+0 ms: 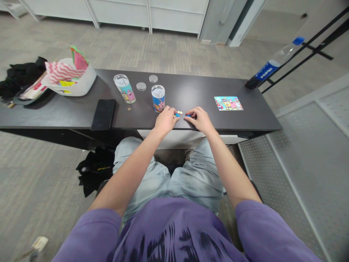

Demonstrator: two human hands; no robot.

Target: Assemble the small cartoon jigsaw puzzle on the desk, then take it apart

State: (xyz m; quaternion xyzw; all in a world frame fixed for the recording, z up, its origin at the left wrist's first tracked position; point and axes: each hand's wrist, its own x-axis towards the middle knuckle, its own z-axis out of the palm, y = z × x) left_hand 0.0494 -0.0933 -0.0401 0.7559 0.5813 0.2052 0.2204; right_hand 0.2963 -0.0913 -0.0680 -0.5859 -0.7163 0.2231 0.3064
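Near the front edge of the dark table, my left hand (165, 119) has its fingers closed on small blue and yellow puzzle pieces (177, 114) at its fingertips. Just to the right, my right hand (200, 119) pinches a small blue puzzle piece (188, 115) low over the tabletop. A narrow gap separates the hands. Behind my left hand stands a clear can with a blue picture (158, 99). A second can with a teal and pink picture (125, 89) is farther left. The colourful picture card (228, 103) lies flat to the right of my right hand.
Two round silver lids (141, 86) (153, 78) lie behind the cans. On the left are a black phone (103, 114), a white basket (84, 83) and dark cloth (23, 78). A Pepsi bottle (265, 71) stands at the table's right end.
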